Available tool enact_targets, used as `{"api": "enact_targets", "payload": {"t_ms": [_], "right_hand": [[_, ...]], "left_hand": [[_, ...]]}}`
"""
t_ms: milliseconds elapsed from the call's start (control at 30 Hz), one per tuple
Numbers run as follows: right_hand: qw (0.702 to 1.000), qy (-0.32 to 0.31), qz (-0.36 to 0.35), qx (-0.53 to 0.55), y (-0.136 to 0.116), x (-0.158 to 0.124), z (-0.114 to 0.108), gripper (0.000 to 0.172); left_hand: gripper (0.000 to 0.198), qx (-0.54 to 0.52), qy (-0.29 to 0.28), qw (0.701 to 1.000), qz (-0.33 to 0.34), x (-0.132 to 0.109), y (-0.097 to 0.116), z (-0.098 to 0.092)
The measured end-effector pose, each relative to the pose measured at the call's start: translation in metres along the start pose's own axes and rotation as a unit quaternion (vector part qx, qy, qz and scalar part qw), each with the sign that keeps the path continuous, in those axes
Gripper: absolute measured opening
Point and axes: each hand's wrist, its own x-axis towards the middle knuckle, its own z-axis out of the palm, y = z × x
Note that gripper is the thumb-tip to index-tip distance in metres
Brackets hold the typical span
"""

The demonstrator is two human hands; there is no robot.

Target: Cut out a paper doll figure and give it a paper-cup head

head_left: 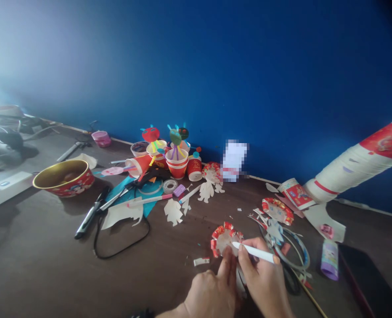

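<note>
A paper-cup cutout (222, 240) with curled red strips round its pale centre lies in front of me. My left hand (212, 287) is closed on its lower edge, fingertips pressing the pale centre; part of the cutout is hidden under the hand. My right hand (264, 276) grips a white marker pen (257, 251), its tip touching or just above the pale centre. Another curled cutout with a drawn face (278, 211) lies beyond my right hand. Near it are a white spiky paper cutout (274, 232) and a headband-like ring (298, 249).
Left stand a gold-rimmed red bowl (66, 187), a utility knife (91, 216) and scissors (119, 194). Paper-cup figures (176, 161) stand near the blue wall. Right are stacked paper cups (358, 163), a glue stick (330, 260) and a dark phone-like slab (370, 280).
</note>
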Motion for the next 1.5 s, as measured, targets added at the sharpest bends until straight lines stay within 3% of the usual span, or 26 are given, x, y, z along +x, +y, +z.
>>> {"api": "enact_targets", "payload": {"t_ms": [767, 1100, 1500], "right_hand": [[1.0, 0.006, -0.002, 0.006, 0.001, 0.001, 0.002, 0.018], [1.0, 0.005, 0.012, 0.02, 0.001, 0.002, 0.001, 0.016], [1.0, 0.016, -0.002, -0.005, -0.002, 0.001, -0.001, 0.017]], "left_hand": [[0.055, 0.005, 0.027, 1.0, -0.013, 0.001, 0.003, 0.01], [0.055, 0.004, 0.036, 0.999, -0.019, -0.001, 0.003, 0.004], [0.055, 0.005, 0.042, 0.999, 0.012, 0.0, -0.001, 0.007]]}}
